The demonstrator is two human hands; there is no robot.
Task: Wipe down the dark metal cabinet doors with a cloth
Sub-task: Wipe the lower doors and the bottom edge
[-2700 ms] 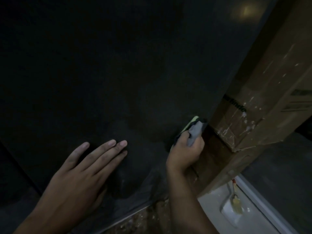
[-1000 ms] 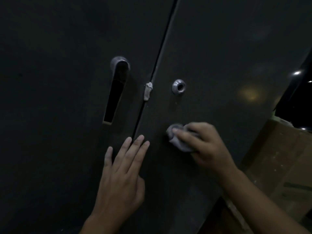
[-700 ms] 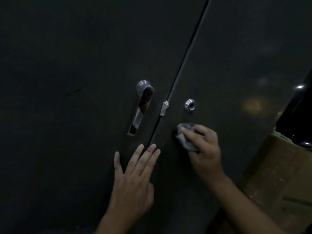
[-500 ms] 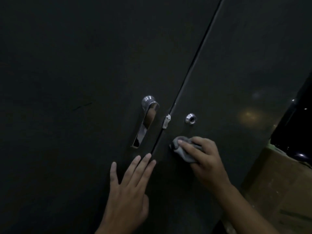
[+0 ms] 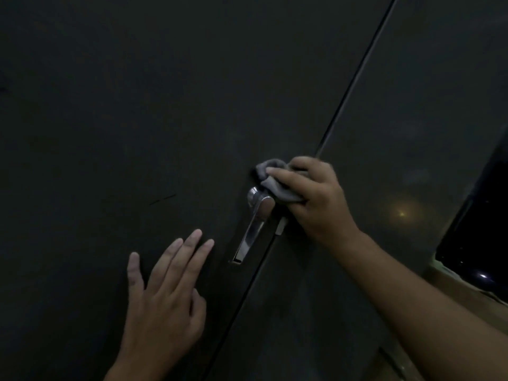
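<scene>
Left door (image 5: 137, 105): dark matte metal, with a faint scratch at mid-height.

Left hand (image 5: 165, 292): laid flat on the left door, below and left of the handle. Its grip is fully open, fingers straight and slightly spread, and it holds nothing. Judged to be steadying the door panel or the person against the wiping pressure.

Lever handle (image 5: 254, 224): chromed and pointing down, mounted on the left door just beside the seam (image 5: 354, 75). A small pale latch tab (image 5: 281, 228) sits on the seam.

Grey cloth (image 5: 277, 188): bunched and pressed to the left door, touching the top of the handle hub.

Right hand (image 5: 316, 199): its grip is closed round the cloth, fingers curled over the wad and forefinger extended along it. Judged to be working the area around the handle fitting.

Right door (image 5: 412, 105): smoother and carrying a lamp reflection (image 5: 402, 213). A glossy dark object (image 5: 478, 232) stands at far right.

Markings: no brand, label or writing is legible.
</scene>
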